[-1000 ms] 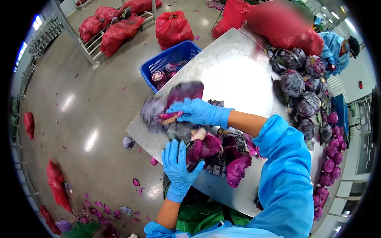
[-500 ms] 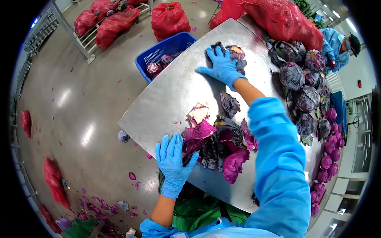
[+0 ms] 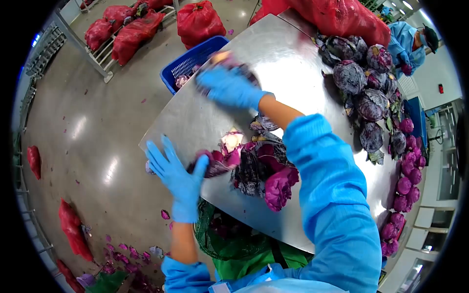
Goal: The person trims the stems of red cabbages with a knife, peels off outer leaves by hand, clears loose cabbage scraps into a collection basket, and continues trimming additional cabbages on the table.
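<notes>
From where I stood, the right hand was blurred over dark red-cabbage leaves near the edge of the metal table, with the blue basket just past its fingertips; whether that grip was closed, I couldn't tell. The left hand had its grip open, fingers spread, and was nearer to the purple leaf, which lay just beside its thumb and stretched away towards the pale cut stem. I could read no brand, label or writing.
</notes>
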The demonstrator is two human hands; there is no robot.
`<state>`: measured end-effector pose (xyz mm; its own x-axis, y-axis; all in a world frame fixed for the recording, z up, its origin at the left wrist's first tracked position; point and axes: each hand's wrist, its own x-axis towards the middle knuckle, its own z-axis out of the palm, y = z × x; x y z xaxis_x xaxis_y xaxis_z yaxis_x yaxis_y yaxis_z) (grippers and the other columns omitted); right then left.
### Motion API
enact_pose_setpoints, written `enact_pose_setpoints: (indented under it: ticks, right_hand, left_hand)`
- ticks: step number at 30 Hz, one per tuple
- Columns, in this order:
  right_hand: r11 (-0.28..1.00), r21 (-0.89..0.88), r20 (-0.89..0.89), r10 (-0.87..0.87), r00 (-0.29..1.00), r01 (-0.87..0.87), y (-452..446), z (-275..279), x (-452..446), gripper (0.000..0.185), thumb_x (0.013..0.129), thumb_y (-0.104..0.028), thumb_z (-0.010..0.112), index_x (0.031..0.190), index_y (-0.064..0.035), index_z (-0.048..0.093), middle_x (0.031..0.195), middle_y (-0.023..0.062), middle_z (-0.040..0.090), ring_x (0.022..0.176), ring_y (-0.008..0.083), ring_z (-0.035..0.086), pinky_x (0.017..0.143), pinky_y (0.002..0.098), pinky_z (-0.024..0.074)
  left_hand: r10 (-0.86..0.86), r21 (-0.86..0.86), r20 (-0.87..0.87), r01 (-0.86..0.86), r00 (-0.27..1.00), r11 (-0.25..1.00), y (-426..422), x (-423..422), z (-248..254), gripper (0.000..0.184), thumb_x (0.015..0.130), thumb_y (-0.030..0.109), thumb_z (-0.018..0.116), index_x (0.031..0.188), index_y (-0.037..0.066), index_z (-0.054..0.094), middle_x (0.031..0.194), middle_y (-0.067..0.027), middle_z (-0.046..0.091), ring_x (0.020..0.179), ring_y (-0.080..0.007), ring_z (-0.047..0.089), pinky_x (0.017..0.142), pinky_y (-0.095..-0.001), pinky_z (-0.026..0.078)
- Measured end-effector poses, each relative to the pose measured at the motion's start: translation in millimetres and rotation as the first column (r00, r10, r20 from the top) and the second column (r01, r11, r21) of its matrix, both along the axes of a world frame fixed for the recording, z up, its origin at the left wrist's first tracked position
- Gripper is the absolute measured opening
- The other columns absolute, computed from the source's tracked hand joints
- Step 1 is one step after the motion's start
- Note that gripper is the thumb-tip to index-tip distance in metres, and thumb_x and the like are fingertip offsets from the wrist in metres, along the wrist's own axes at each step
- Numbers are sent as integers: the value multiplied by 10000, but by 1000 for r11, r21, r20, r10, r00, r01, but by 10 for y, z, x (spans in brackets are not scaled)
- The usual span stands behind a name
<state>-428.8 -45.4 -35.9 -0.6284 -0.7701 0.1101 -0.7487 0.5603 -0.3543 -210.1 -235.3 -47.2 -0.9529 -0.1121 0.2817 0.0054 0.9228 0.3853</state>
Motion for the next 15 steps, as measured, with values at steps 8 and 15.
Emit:
enact_pose_setpoints:
  ticks: [8,15]
  right_hand:
    - [873,101,-196,-453,870,477,1164,-468,-136,630,937,-480,450,1443,-116,358,1506,142,318,1391,350,285,1121,504,232]
    - [888,-126,-166,421,892,-443,-895,-411,665,506,877,-410,528,1303,-140,489,1385,127,413,1294,306,392,1025,645,304]
  left_hand:
    - [20,-48,-34,-22,999,999,-166,-257,-265,919,814,576,631,1456,6,303,1500,-254,261,1400,-426,210,1135,-524,160]
    - [86,226,-163,-47,983,973,-155,-272,-245,831,836,334,669,1493,61,241,1536,-219,204,1409,-431,189,1142,-529,159]
